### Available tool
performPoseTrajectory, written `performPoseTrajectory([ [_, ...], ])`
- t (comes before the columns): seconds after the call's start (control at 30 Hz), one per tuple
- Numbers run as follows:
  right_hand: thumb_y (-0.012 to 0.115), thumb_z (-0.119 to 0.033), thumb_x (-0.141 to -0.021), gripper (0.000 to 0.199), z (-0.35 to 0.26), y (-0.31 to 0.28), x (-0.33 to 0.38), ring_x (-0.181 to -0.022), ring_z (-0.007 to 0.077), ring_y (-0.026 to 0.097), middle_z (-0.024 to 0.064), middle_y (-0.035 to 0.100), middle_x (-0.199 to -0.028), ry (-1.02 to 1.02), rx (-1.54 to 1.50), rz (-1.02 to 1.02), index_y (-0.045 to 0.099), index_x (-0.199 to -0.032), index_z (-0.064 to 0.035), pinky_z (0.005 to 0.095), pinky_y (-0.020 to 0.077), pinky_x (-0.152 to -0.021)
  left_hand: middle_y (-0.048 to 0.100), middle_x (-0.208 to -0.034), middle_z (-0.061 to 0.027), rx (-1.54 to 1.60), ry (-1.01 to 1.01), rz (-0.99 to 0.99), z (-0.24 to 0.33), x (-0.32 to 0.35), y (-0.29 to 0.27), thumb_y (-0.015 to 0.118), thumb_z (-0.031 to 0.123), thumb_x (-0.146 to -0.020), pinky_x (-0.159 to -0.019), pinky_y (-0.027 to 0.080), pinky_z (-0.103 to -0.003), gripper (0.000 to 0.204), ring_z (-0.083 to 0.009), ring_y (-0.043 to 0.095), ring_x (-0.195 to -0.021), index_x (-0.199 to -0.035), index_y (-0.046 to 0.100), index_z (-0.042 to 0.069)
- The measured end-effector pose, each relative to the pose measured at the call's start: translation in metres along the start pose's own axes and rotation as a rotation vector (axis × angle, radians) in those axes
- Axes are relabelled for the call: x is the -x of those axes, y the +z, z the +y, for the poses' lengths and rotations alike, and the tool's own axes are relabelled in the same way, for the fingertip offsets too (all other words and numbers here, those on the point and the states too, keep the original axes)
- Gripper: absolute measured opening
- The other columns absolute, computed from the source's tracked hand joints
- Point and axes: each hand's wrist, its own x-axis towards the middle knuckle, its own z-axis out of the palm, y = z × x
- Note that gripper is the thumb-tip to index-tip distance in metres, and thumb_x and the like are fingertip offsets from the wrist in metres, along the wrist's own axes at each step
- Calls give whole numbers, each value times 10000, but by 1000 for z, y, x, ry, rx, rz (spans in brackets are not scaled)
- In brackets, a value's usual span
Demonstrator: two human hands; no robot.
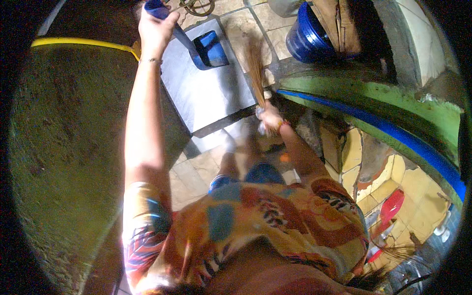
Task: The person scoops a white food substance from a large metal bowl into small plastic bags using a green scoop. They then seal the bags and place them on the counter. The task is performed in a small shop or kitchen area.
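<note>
Looking down past the patterned orange shirt, the largest thing under the hands is the flat grey rectangular slab (206,93), lying on the pale stone-tiled floor (196,172) beside a rough dark-green wall (64,137) topped by a yellow strip. To the right a blue plastic tub (305,34) stands near a green curved ledge with a blue rim (393,130).

On the slab rests the blue plastic long-handled dustpan (210,49), its scoop mouth open toward the person and its handle rising up and to the left. The left hand (156,27), arm fully stretched, is wrapped closed around the top of that handle. I judge the pan light and rigid, with smooth plastic that may twist in the grip, so a hold high on the handle steers it well, though the scoop's lip could lift off the slab if tilted.

The bundle of thin brown straw bristles forming a hand broom (255,69) stands over the slab's right edge, fanned end pointing away. The right hand (271,118) is clenched around its bound base. The broom seems very light, springy and flexible; gripping at the tight binding, where the bristles are stiffest, gives the most control.
</note>
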Motion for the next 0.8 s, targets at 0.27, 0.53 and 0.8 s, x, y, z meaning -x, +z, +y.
performPoseTrajectory([
  [0.27,676,-121,-769,317,-7,-43,108,-589,162,577,65,608,-743,-131,-700,-225,546,-1046,-40,296,510,-591,543,-822,3,104,-164,-85,47,-4,18,665,-25,-724,-609,464,-257,345,-102,527,-707,-1022,511,58],
  [0.53,620,-228,-827,178,-146,-57,46,-445,184,527,56,536,-585,226,-1044,-362,560,-869,-65,302,439,-402,644,-897,-16,-126,-70,-159,-8,-7,18,747,122,-760,-704,493,-261,314,-105,604,-799,-1015,571,71],
  [0.8,583,-246,-862,221,-110,-41,37,-435,176,517,51,552,-614,329,-1289,-509,528,-949,-51,297,431,-395,628,-868,12,43,-121,-193,-5,2,14,735,107,-790,-618,462,-226,335,-71,565,-715,-1061,542,70],
])
